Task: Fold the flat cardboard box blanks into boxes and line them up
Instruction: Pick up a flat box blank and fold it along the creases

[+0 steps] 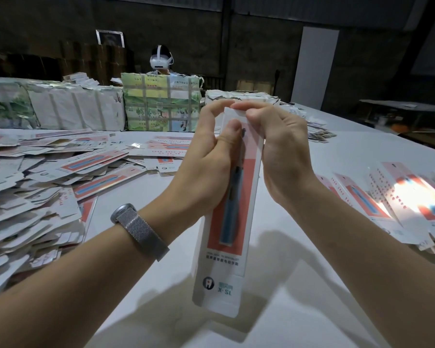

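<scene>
Both the left hand (211, 156) and right hand (274, 151) grip a light, thin-walled, easily creased box (230, 222) at its top flap, above the table (299, 285).

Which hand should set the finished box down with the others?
Probably the right hand: the row of folded boxes lies on its side, while the left hand is nearer the flat blanks.

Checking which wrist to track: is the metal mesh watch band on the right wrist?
No, the mesh watch band sits on the left wrist, below the left hand.
</scene>
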Tool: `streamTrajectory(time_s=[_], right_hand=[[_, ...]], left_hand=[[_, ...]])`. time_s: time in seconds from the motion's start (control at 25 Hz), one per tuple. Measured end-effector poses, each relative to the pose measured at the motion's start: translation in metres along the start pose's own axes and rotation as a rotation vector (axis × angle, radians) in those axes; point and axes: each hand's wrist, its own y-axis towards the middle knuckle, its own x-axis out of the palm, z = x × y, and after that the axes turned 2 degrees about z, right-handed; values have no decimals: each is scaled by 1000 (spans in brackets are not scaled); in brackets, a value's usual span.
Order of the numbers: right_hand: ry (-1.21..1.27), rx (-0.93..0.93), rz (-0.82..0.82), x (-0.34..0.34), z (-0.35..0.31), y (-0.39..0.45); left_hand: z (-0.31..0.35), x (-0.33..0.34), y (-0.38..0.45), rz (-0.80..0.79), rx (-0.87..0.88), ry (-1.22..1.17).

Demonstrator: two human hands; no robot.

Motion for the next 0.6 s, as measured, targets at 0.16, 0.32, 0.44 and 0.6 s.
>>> streamTrajectory(time_s=[0.16,0.32,0.44,0.6], right_hand=[[-78,-29,-1,-2,-1,2],[-170,-104,-8,-3,-1,0],[-210,-166,-35,-5,-1,0],[-209,-205,-62,-3,0,-1]], left_hand=[[1,1,0,42,-49,7],[5,-1,1,31,-92,-2],[10,-2,0,17,-116,-21],[16,-4,0,23,-117,-23]])
